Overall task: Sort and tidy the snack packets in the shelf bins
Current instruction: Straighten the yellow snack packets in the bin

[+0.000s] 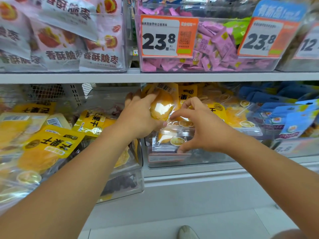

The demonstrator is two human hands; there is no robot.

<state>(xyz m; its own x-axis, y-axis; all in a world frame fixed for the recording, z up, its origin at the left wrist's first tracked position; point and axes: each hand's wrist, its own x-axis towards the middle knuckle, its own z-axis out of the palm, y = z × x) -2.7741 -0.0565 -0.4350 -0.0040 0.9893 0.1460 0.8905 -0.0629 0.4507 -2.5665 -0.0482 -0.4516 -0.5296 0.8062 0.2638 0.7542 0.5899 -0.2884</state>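
My left hand (139, 116) grips a yellow dried-mango packet (163, 102), held upright above the middle clear bin (189, 161) on the lower shelf. My right hand (200, 125) reaches into the same bin; its fingers are curled around the edge of a clear-fronted mango packet (170, 138) lying in the bin. More yellow mango packets (229, 111) lie behind and to the right in that bin. The left bin (124, 190) holds several yellow packets (51, 145) in a loose heap.
Blue packets (290, 121) fill the bin at the right. The upper shelf (155, 77) carries pink date bags (69, 40), a bin of purple candies (215, 45) and orange price tags (167, 37). A shoe (187, 232) shows on the floor below.
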